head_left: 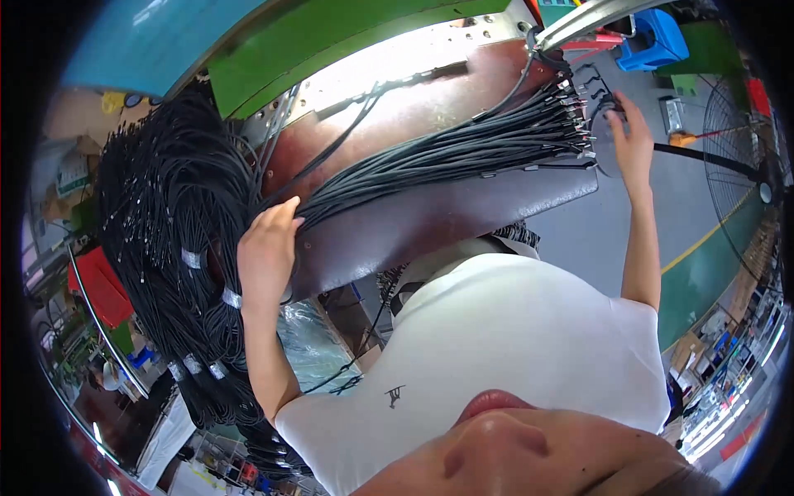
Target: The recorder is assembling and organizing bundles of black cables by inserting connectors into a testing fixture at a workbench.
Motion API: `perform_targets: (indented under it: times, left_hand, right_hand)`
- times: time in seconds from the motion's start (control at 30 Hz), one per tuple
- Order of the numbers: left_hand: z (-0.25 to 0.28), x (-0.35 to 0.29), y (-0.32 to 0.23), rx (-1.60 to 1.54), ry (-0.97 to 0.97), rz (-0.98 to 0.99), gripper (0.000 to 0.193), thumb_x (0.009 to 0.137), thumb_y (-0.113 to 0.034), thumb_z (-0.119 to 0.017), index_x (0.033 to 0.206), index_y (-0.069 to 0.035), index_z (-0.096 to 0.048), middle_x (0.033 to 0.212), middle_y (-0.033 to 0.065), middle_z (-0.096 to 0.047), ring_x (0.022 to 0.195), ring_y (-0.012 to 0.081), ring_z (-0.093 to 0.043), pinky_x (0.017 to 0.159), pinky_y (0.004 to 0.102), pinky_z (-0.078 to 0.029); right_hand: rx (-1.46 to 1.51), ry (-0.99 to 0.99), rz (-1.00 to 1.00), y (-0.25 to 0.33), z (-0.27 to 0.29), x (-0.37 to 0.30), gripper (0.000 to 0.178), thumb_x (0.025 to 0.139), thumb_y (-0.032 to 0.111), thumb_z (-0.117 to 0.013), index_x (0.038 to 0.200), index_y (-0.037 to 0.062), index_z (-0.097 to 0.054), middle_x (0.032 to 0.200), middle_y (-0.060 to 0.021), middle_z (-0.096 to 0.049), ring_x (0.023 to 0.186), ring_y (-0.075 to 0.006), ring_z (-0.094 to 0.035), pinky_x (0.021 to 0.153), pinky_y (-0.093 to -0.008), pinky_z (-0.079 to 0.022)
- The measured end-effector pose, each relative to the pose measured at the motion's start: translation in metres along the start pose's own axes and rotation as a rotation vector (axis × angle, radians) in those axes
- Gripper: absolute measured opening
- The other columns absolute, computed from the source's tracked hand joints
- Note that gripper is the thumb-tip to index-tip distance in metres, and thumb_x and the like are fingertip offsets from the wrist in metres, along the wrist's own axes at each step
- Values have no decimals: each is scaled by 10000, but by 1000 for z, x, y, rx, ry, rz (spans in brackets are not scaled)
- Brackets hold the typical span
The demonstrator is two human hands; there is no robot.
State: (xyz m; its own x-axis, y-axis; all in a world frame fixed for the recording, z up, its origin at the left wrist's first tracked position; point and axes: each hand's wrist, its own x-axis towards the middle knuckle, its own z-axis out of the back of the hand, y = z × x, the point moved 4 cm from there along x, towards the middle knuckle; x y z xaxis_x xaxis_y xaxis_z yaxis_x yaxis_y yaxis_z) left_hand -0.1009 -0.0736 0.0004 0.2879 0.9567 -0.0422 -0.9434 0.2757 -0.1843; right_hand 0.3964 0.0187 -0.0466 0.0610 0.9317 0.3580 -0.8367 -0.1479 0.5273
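A long bundle of black cables [430, 149] lies across the dark red-brown tabletop [397, 223], its connector ends [575, 116] fanned out near the right edge. My left hand [269, 248] is at the bundle's left end, fingers curled round black cables there; the palm side is hidden. Past the connector ends, beyond the table's right edge, is my right hand [633, 145]. Its thumb and forefinger close in on a small dark thing, too small to name. Thin black hooked pieces [594, 81] show beside those fingertips.
A thick mass of black cables [178, 190], tied with silvery bands, hangs left of the table. Green machine panel [331, 50] and bright lit strip border the far side. A black fan [728, 157] and blue stool [657, 41] stand right. Clear plastic-wrapped material [310, 339] lies below.
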Motion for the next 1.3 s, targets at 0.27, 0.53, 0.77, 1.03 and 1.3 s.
perform_targets:
  times: [0.27,0.53,0.77,1.03,1.3]
  left_hand:
    - [1,-16,23,-615,-194,328,210,824,-18,-654,1030,19,-659,768,75,-655,701,112,-599,679,219,-454]
    - [-4,-20,40,-1106,4,322,196,771,4,-687,958,51,-655,944,68,-639,863,116,-578,774,233,-446]
    - [-7,-5,24,-1310,215,468,170,746,-66,-716,859,-24,-597,833,-20,-544,789,77,-498,765,200,-377]
    - [-30,105,-118,-821,912,55,231,814,-188,-647,768,12,-541,667,50,-568,614,125,-550,569,305,-441]
    - [-39,158,-213,-1124,765,-236,229,898,-239,-590,913,-17,-537,618,-3,-535,513,84,-481,470,244,-381]
  right_hand:
    - [160,105,786,179,-81,39,212,844,179,-621,1027,74,-620,890,-96,-651,854,-280,-635,761,-373,-512]
    - [24,439,976,170,-144,52,323,931,313,-487,1111,73,-607,984,-113,-631,930,-271,-605,820,-383,-478]
    - [721,732,476,157,-38,13,127,872,114,-607,961,35,-650,948,-97,-646,906,-271,-616,784,-353,-486]
    - [495,625,293,108,-35,-78,90,822,127,-655,886,66,-670,789,-53,-643,615,-200,-617,503,-299,-478]
    - [505,383,433,109,-47,-89,85,797,164,-658,858,106,-669,703,-15,-544,557,-195,-568,456,-324,-444]
